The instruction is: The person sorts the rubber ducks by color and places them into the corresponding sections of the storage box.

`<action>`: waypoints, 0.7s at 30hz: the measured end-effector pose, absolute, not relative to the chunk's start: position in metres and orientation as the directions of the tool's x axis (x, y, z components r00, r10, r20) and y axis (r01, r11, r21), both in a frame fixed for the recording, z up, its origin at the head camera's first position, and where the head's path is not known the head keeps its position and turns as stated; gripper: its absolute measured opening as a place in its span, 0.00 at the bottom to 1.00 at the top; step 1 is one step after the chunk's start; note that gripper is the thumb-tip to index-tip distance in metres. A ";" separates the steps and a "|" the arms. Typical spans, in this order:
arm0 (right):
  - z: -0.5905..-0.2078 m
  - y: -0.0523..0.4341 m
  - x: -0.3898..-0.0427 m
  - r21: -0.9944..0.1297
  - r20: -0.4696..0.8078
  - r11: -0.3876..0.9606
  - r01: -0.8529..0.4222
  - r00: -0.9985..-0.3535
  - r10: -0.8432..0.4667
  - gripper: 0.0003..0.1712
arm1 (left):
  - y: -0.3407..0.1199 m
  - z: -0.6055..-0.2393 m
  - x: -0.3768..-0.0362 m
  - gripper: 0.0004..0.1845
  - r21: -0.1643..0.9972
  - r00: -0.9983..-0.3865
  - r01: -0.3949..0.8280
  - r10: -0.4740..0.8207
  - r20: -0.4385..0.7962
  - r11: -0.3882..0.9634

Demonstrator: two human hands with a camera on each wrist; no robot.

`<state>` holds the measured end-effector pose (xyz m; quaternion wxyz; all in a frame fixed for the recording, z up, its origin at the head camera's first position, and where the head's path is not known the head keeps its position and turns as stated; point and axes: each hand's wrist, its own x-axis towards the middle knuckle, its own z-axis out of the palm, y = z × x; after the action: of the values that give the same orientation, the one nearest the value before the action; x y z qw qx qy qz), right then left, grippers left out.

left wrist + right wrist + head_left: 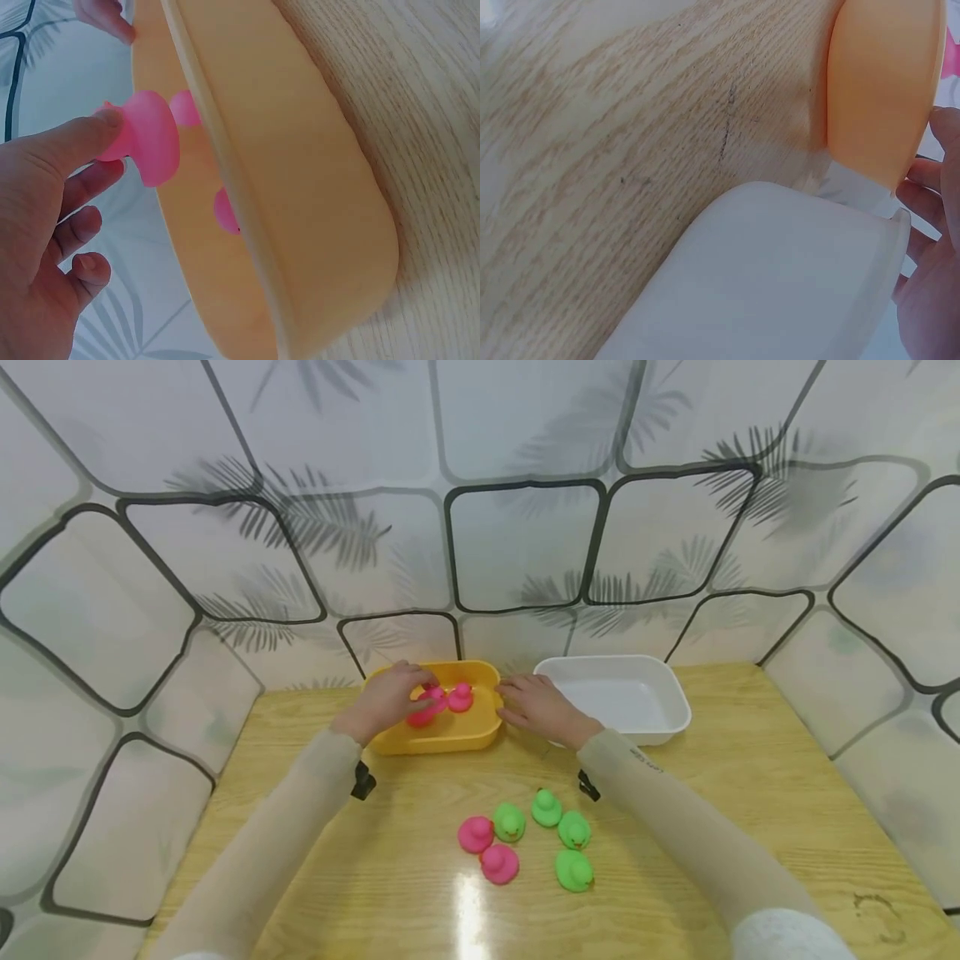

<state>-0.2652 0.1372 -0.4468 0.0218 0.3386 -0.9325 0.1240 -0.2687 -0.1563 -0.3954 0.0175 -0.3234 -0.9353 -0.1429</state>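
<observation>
Pinched between the thumb and forefinger of my left hand (384, 703) is a pink toy duck (156, 142), held over the yellow tub (435, 747). Two more pink ducks lie inside that tub; one pink duck (461, 698) shows plainly, while the other pink duck (225, 211) is mostly hidden behind the near wall in the left wrist view. My right hand (546, 706) reaches to the tub's right end, its fingertips at the rim and its fingers loosely extended. The same hand lies close beside the white tub (780, 262).
Nearer me on the wooden table (360, 877) lie a pink duck (476, 834), a second pink duck (499, 864) and several green ducks (574, 830). The white tub stands right of the yellow one. A patterned curtain (525, 552) rises behind and at both sides.
</observation>
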 end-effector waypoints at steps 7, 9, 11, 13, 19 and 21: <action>-0.448 0.137 -0.265 -0.218 0.135 0.735 -0.642 -0.766 -0.629 0.28 | -0.153 -0.399 -0.270 0.12 0.237 -0.788 0.613 0.606 0.110 0.754; -0.449 0.137 -0.266 -0.219 0.133 0.734 -0.643 -0.765 -0.631 0.28 | -0.152 -0.402 -0.270 0.12 0.234 -0.789 0.610 0.605 0.101 0.757; -0.450 0.137 -0.266 -0.218 0.128 0.735 -0.642 -0.765 -0.631 0.28 | -0.152 -0.404 -0.271 0.12 0.236 -0.788 0.612 0.608 0.100 0.755; -0.450 0.137 -0.266 -0.218 0.128 0.736 -0.641 -0.766 -0.630 0.28 | -0.152 -0.405 -0.270 0.12 0.242 -0.787 0.613 0.609 0.101 0.752; -0.449 0.137 -0.265 -0.206 0.125 0.740 -0.640 -0.767 -0.629 0.28 | -0.153 -0.406 -0.266 0.14 0.245 -0.775 0.627 0.624 0.100 0.740; -0.449 0.137 -0.265 -0.198 0.123 0.740 -0.643 -0.765 -0.632 0.29 | -0.153 -0.405 -0.262 0.15 0.252 -0.766 0.636 0.634 0.100 0.729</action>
<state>-0.2651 0.1372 -0.4486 0.0237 0.3418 -0.9324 0.1150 -0.2622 -0.1533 -0.4054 0.0037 -0.3417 -0.9298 -0.1366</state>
